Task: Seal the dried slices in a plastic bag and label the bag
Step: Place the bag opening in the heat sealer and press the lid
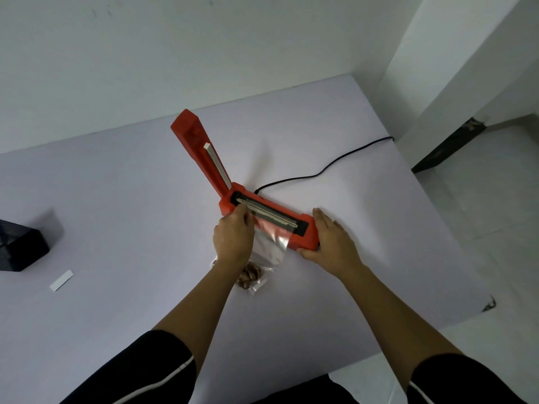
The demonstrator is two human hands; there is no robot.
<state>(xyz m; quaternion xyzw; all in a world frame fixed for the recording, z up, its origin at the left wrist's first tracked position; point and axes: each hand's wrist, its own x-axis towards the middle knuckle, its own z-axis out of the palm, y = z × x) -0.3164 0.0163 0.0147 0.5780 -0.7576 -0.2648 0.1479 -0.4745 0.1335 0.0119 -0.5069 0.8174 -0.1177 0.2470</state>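
Standing mid-table (116,199), the red heat sealer (306,239) has its arm raised toward 11 o'clock, so I judge nothing is sealed yet. The plastic bag (274,243) lies at its 6 o'clock side, mouth over the strip. The left hand (233,237) pinches that mouth, while the right hand (329,240) rests straight-fingered on the sealer's end. The white label (61,280) at 9 o'clock is unapplied, and the dried slices (248,277) are bagged.

Light: soft, diffuse, fairly bright, even across the pale surface (116,199). Shadows: faint, blurred, falling up and right of the black box (20,249) and the raised sealer arm (201,153). Glare: mild sheen on the clear bag (274,243). Edges: wide-angle bowing toward the corners. Sharpness: slightly soft throughout.
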